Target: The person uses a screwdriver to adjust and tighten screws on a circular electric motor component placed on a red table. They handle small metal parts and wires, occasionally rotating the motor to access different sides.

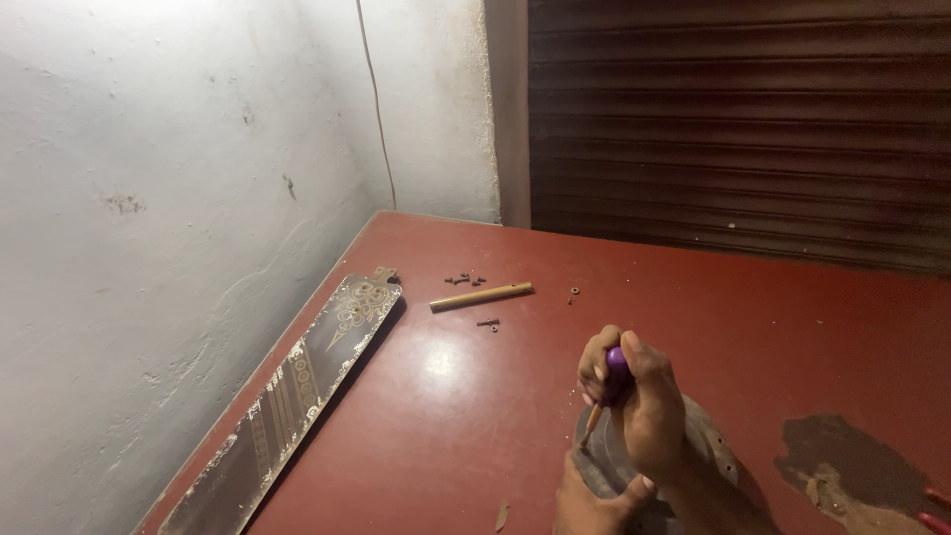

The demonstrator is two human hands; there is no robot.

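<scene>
Near the bottom edge of the view we find both hands at work on a round grey metal disc (708,441) lying on the red table (475,396). We note that the right hand (639,401) has its fingers clamped around the purple handle of a screwdriver (606,391), held upright with its tip down on the disc's left rim. The left hand (589,505) is cut off by the frame; only its thumb and knuckles show, resting against the disc's near edge, and we cannot tell how its fingers are set. Much of the disc is hidden behind the right hand and forearm. A dark fan blade (297,396) with gold patterning lies along the white wall (149,248), its lower end running out of view. Beyond the hands we record 1 wooden stick (481,295) and several small screws (464,279), too small to count reliably. A worn patch (852,471) marks the table at the right, and 2 red tips at the far right edge cannot be identified. Open tabletop lies between the blade and the hands.
</scene>
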